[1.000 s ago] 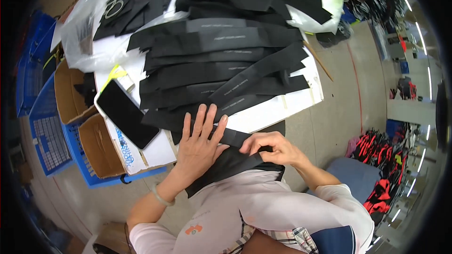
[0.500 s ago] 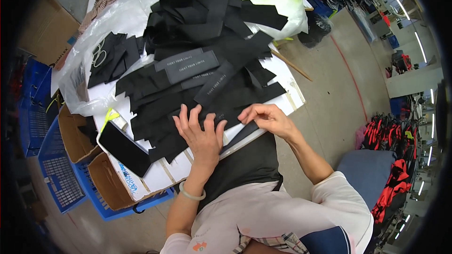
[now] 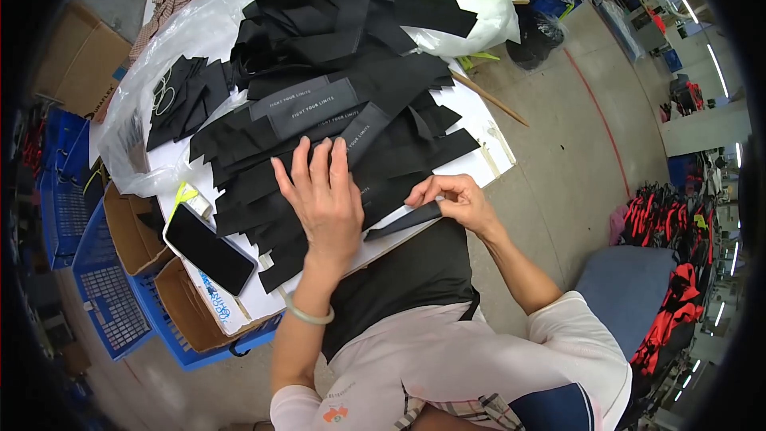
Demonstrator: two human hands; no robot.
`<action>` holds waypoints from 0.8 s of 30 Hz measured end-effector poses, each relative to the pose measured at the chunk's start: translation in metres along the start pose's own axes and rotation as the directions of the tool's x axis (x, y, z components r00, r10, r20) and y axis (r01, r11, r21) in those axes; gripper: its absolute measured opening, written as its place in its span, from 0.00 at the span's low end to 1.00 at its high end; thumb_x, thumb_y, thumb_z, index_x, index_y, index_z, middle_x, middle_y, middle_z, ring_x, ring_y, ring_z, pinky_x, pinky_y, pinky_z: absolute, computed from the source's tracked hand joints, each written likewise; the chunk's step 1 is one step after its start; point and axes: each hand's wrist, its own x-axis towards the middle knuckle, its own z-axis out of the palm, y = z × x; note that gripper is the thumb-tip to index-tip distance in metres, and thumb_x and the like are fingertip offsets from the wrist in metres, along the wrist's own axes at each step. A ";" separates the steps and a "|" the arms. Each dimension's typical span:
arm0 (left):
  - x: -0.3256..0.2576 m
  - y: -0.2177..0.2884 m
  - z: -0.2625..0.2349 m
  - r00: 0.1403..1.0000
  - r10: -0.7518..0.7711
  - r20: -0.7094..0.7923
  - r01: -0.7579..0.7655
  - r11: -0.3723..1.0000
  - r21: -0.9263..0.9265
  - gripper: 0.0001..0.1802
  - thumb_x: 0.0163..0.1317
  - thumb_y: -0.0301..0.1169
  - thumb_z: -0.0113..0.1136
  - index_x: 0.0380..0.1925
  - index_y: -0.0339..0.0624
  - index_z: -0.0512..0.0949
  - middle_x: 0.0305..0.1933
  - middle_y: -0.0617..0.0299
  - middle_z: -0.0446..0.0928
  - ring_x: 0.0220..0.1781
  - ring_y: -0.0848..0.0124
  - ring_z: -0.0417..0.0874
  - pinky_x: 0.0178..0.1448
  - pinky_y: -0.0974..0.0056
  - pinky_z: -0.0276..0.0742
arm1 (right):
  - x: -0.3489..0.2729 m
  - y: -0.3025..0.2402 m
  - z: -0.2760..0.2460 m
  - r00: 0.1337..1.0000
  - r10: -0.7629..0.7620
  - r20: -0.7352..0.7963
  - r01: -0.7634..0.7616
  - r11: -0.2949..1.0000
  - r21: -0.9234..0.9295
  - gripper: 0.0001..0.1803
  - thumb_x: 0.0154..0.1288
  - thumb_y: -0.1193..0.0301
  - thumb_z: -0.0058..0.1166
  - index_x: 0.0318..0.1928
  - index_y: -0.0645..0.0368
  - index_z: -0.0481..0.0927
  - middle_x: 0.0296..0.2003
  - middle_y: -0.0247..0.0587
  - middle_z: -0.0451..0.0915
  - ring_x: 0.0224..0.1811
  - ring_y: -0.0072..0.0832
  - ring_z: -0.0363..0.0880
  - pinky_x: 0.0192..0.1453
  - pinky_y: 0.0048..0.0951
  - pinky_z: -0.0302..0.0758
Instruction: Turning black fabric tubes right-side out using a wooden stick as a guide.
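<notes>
Left hand [image 3: 323, 199] lay flat, grip released, pressing the black strip pile [image 3: 319, 152] on the tabletop [image 3: 479, 124]. Right hand [image 3: 459, 201] pinched one black strip [image 3: 403, 221] at the near edge. Best to keep the pile pinned, peel one strip only. Phone [image 3: 209, 249] lay left.

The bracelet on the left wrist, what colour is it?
Pale green, seen in the head view: the bracelet circles the wrist of the left hand.

The right hand [image 3: 461, 201] has pinched up the black strip's [image 3: 403, 222] end.
</notes>
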 end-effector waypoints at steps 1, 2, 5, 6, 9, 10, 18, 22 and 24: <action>0.003 -0.005 -0.004 0.999 0.042 0.001 -0.042 0.999 0.015 0.24 0.49 0.20 0.57 0.50 0.37 0.74 0.53 0.54 0.71 0.61 0.53 0.68 0.69 0.37 0.51 | 0.000 0.002 0.001 0.999 -0.038 0.030 0.039 0.999 -0.038 0.11 0.44 0.84 0.41 0.29 0.70 0.77 0.37 0.48 0.81 0.42 0.31 0.81 0.51 0.28 0.74; 0.004 -0.010 -0.009 0.995 0.087 0.038 -0.087 0.996 -0.002 0.24 0.47 0.20 0.57 0.49 0.38 0.74 0.53 0.54 0.71 0.61 0.54 0.68 0.69 0.38 0.51 | -0.001 0.005 0.002 0.998 -0.055 0.022 0.057 0.996 -0.072 0.11 0.43 0.83 0.42 0.28 0.70 0.77 0.37 0.48 0.82 0.42 0.31 0.82 0.50 0.27 0.75; 0.002 -0.030 -0.029 0.975 0.173 0.141 -0.160 0.982 -0.101 0.26 0.42 0.17 0.58 0.47 0.39 0.76 0.56 0.53 0.70 0.63 0.54 0.66 0.70 0.42 0.53 | 0.000 0.008 0.001 0.997 -0.080 0.023 0.082 0.992 -0.097 0.11 0.43 0.85 0.40 0.27 0.69 0.77 0.38 0.50 0.81 0.41 0.33 0.81 0.52 0.29 0.75; -0.001 -0.033 -0.035 0.974 0.158 0.162 -0.145 0.985 -0.092 0.26 0.42 0.16 0.58 0.47 0.39 0.76 0.57 0.53 0.70 0.64 0.53 0.65 0.70 0.42 0.53 | 0.000 0.010 0.001 0.996 -0.087 0.018 0.088 0.991 -0.096 0.11 0.43 0.85 0.40 0.27 0.69 0.77 0.38 0.50 0.81 0.41 0.33 0.81 0.52 0.29 0.75; -0.017 -0.031 -0.042 0.975 0.123 0.187 -0.111 0.991 -0.077 0.25 0.46 0.19 0.59 0.49 0.40 0.76 0.61 0.51 0.68 0.68 0.50 0.61 0.70 0.41 0.50 | 0.001 0.011 0.000 0.995 -0.096 0.009 0.096 0.986 -0.139 0.12 0.43 0.86 0.39 0.27 0.69 0.77 0.38 0.50 0.81 0.41 0.33 0.82 0.52 0.29 0.75; -0.023 -0.021 -0.040 0.989 0.069 0.134 -0.057 0.994 -0.092 0.25 0.48 0.22 0.60 0.50 0.41 0.75 0.62 0.51 0.67 0.68 0.49 0.60 0.71 0.40 0.47 | 0.000 0.014 -0.001 0.996 -0.087 -0.016 0.085 0.991 -0.099 0.13 0.43 0.86 0.39 0.28 0.69 0.78 0.38 0.51 0.81 0.41 0.33 0.81 0.52 0.29 0.75; -0.059 -0.006 -0.011 0.983 -0.055 0.176 0.071 0.994 -0.083 0.35 0.52 0.36 0.66 0.62 0.45 0.67 0.70 0.47 0.56 0.73 0.45 0.51 0.72 0.40 0.38 | 0.003 0.010 -0.003 0.992 -0.128 0.001 0.128 0.992 0.011 0.10 0.43 0.85 0.40 0.27 0.68 0.75 0.37 0.51 0.80 0.41 0.34 0.80 0.51 0.31 0.75; -0.056 0.001 -0.027 0.995 -0.096 0.002 0.095 0.992 -0.080 0.35 0.51 0.41 0.67 0.59 0.42 0.68 0.68 0.45 0.57 0.73 0.44 0.50 0.73 0.41 0.35 | -0.017 0.007 -0.012 0.974 -0.179 -0.140 0.174 0.984 -0.046 0.05 0.50 0.81 0.44 0.26 0.66 0.74 0.36 0.52 0.79 0.41 0.34 0.79 0.50 0.35 0.75; -0.053 -0.015 -0.053 0.942 -0.294 -0.161 0.299 0.954 0.008 0.35 0.52 0.38 0.66 0.60 0.39 0.67 0.67 0.45 0.58 0.72 0.44 0.51 0.73 0.42 0.38 | -0.027 0.007 -0.029 0.900 -0.318 -0.299 0.333 0.943 0.001 0.04 0.55 0.78 0.46 0.29 0.65 0.74 0.39 0.54 0.78 0.45 0.37 0.77 0.55 0.38 0.72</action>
